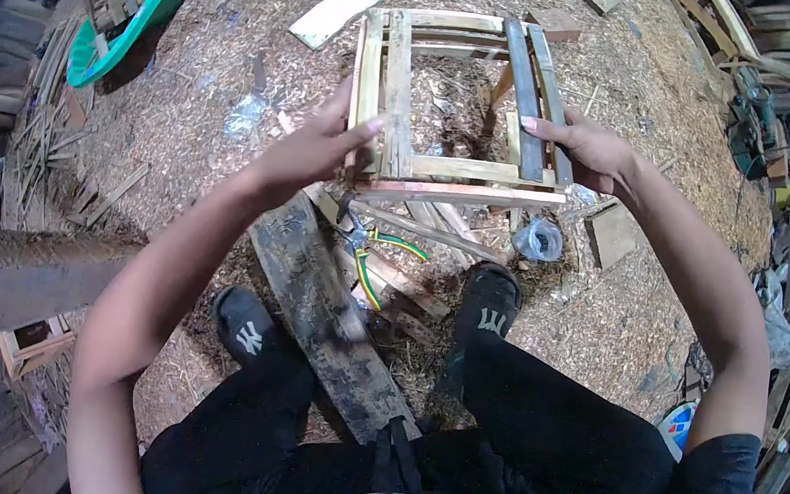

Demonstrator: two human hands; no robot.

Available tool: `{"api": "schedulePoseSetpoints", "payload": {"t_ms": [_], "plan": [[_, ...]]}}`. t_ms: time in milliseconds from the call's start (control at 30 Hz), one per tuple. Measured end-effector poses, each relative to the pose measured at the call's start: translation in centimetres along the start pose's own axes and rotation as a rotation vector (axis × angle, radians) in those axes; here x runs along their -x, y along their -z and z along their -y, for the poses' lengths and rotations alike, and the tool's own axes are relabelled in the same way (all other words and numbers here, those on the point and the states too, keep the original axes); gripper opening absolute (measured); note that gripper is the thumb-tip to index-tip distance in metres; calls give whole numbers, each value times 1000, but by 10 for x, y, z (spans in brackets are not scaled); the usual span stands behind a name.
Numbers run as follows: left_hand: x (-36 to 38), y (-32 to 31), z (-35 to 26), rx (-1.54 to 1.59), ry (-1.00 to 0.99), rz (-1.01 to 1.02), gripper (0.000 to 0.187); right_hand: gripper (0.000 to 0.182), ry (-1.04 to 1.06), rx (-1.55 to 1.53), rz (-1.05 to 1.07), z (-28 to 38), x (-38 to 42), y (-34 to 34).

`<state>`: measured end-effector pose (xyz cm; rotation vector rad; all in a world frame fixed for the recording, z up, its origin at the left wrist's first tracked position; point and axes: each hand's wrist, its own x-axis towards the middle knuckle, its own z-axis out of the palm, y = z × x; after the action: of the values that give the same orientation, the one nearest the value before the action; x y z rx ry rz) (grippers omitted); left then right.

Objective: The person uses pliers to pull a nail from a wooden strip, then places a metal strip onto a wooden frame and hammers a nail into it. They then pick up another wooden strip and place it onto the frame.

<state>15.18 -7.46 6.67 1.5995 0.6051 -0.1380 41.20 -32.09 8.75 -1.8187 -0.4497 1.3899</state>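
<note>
A small wooden frame (466,169) made of slats is held up between both hands, above the ground. My left hand (335,137) grips its left side, thumb lying over the pale slats. On the right side my right hand (586,148) is closed round the edge, its thumb on a dark slat (524,104). Below the frame, pliers with green and yellow handles (365,261) lie open on wood pieces. A dark, worn plank (316,307) runs between my feet.
Wood shavings cover the ground. A clear plastic container (538,239) and a wood block (611,233) lie right of the pliers. A pale board (338,12) is beyond the frame. A green tub (150,15) holds wood strips at upper left; stacked wood lines both sides.
</note>
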Motion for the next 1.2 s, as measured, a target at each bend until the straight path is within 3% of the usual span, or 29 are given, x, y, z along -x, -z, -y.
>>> {"api": "schedulePoseSetpoints", "payload": {"t_ms": [33,133,333,800,967,1033,1200], "plan": [[0,-4,-1,53,-73,-3,84,92,23,-30,-10,-2,-3,0],[0,1,-6,163,-23,53,84,84,74,-101,-5,-1,-7,-3],[-4,17,-10,116,-83,7,74,71,70,-166,-75,13,-4,-17],[4,33,-18,83,-209,-63,76,81,171,-54,-155,22,1,-30],[0,38,-5,125,-149,-89,79,76,195,-57,-106,31,-15,-39],[-8,48,9,45,-228,-127,75,78,200,-52,-112,31,-17,-40],[7,54,0,59,-117,-181,76,84,204,-95,-82,32,-17,-56]]}}
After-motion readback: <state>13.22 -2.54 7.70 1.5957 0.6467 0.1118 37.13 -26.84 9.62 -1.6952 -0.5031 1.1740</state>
